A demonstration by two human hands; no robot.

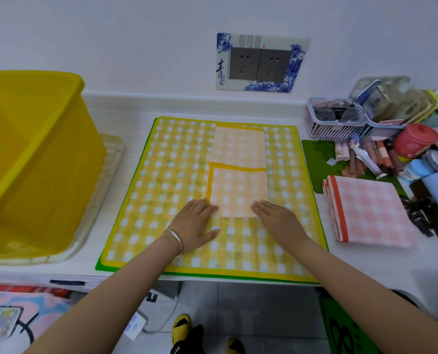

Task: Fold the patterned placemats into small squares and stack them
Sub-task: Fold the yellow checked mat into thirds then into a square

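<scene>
A pale orange checked placemat (pixel 238 169), folded into a long narrow strip with its near part doubled back, lies on a large yellow checked placemat (pixel 161 190) spread flat on the white counter. My left hand (pixel 196 224) lies flat with straight fingers on the strip's near left corner. My right hand (pixel 276 217) lies flat on its near right corner. A stack of folded pink checked placemats (pixel 368 210) with orange edging sits to the right.
A large yellow plastic tub (pixel 34 154) stands on a tray at the left. Baskets (pixel 335 123), tubes, a red jar (pixel 416 141) and bottles crowd the right back. A double wall socket (pixel 260 63) is behind. A green mat edge shows under the yellow placemat.
</scene>
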